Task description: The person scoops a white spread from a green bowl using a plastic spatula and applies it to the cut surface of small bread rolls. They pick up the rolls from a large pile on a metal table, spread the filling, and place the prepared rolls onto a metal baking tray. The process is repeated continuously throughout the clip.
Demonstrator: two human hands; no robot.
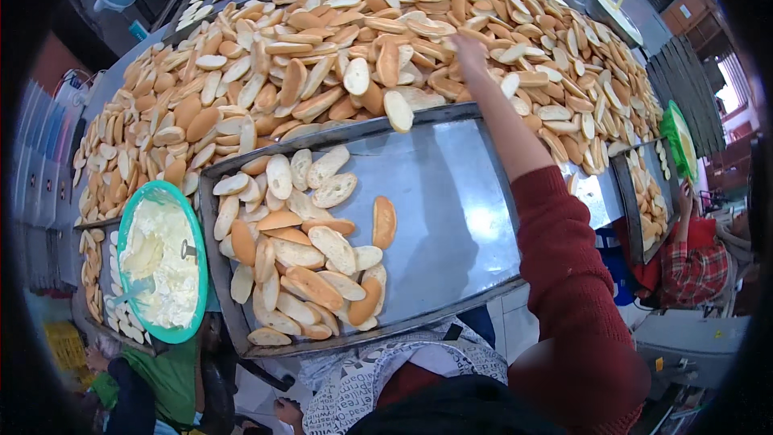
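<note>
My right arm, in a dark red knitted sleeve, stretches over the tray to the big heap of halved bread rolls (314, 48). At its end, my right hand (469, 55) touches the rolls, its fingers blurred among them, so their grip is unclear. A hand low beside my apron, which seems to be my left hand (287, 412), hangs below the tray's near edge; its fingers are too small and dark to read. The metal tray (443, 193) in front of me holds loose roll halves (310, 286) on its left side, some with the pale cut face up, others crust up.
A green basin (203, 274) of white cream with a spatula stands left of the tray. Other trays of bread lie at left, at right (644, 193) and at the far side. Co-workers are at the far left, lower left and right. A green tub (680, 141) is at right.
</note>
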